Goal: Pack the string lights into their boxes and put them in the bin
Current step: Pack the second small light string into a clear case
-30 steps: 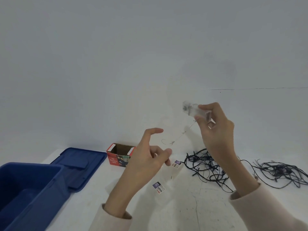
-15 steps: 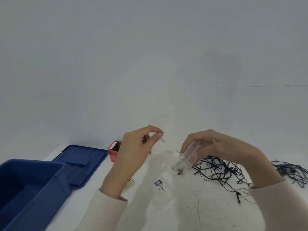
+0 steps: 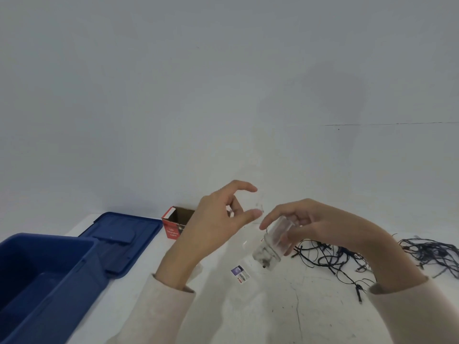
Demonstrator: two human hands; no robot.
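Right hand point(image 3: 320, 227): grip wrapped round clear plastic case point(image 3: 269, 252), tilted over worktop point(image 3: 273, 309). Left hand point(image 3: 218, 227): thumb and forefinger parted; hold on anything unclear.

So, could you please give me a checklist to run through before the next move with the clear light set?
1. Right hand has a grip on the clear case: ok.
2. Left hand holds the thin wire: cannot tell, the wire barely shows.
3. Red box open to receive lights: ok.
4. Blue bin open, lid lying beside it: ok.
5. Black lights packed: not ok, they lie tangled on the table.
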